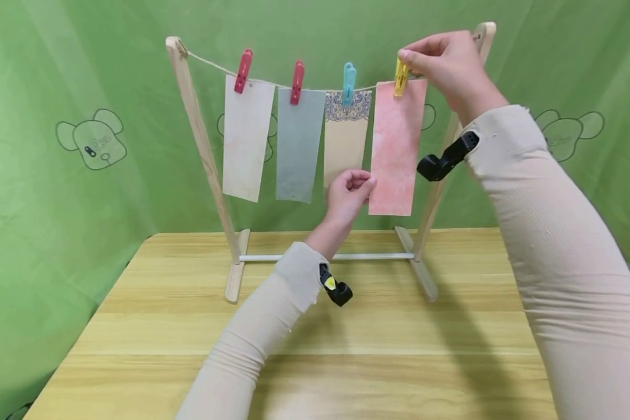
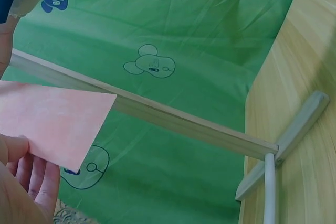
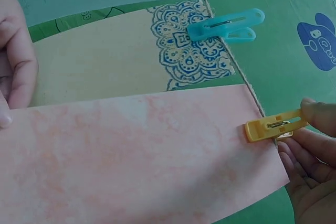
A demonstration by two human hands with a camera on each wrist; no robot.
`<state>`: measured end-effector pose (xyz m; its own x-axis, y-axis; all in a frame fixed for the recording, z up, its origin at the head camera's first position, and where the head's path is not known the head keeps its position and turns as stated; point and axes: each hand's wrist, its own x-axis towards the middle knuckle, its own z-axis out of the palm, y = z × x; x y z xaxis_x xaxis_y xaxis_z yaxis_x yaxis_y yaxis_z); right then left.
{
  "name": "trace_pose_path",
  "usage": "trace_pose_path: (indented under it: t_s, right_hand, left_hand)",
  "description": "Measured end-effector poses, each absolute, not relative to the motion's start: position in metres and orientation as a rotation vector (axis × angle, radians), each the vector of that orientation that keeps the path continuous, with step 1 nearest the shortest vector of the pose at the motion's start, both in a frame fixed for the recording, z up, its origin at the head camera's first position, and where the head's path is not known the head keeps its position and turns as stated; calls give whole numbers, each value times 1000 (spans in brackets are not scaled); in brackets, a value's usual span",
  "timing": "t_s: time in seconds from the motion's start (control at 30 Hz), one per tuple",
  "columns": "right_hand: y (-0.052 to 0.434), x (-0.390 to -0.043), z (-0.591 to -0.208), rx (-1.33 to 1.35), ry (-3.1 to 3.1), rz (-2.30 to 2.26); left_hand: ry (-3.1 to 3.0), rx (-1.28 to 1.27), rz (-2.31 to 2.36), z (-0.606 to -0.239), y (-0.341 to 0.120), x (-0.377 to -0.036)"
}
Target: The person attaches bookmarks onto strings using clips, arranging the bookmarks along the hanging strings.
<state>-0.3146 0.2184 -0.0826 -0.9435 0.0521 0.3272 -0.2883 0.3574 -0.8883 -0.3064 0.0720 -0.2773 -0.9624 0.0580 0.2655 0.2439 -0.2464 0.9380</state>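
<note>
A yellow clothespin (image 1: 401,79) sits over the string at the top edge of a pink paper card (image 1: 397,151). My right hand (image 1: 446,67) pinches its handles between thumb and fingers, as the right wrist view also shows. Lower down, my left hand (image 1: 346,198) pinches the pink card's left edge between thumb and fingers. Just left hangs a cream card with a blue lace pattern (image 1: 346,134), clipped by a blue clothespin (image 1: 349,84); my left hand hides its lower part. Farther left are a grey-blue card (image 1: 298,146) and a white card (image 1: 245,140), each under a red clothespin (image 1: 297,83).
The string (image 1: 210,62) runs between two wooden posts (image 1: 202,146) of a stand. A white rod (image 1: 375,256) joins the posts low down, above the wooden table (image 1: 189,361). A green curtain (image 1: 58,210) with printed bear heads hangs behind.
</note>
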Motion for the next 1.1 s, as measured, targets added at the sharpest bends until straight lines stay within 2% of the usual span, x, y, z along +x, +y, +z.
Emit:
trace_pose_path:
  t_s: [0.4, 0.73, 1.1]
  right_hand:
    - [216, -316, -83, 158, -2366, 1537]
    - [218, -305, -90, 308, -2215, 1621]
    - [237, -281, -134, 350, -2122, 1719]
  left_hand:
    - [-1890, -444, -2331, -283, 67, -310]
    - [-1948, -447, -2266, -292, 55, -307]
    - [-2125, -457, -2171, -319, 11, -297]
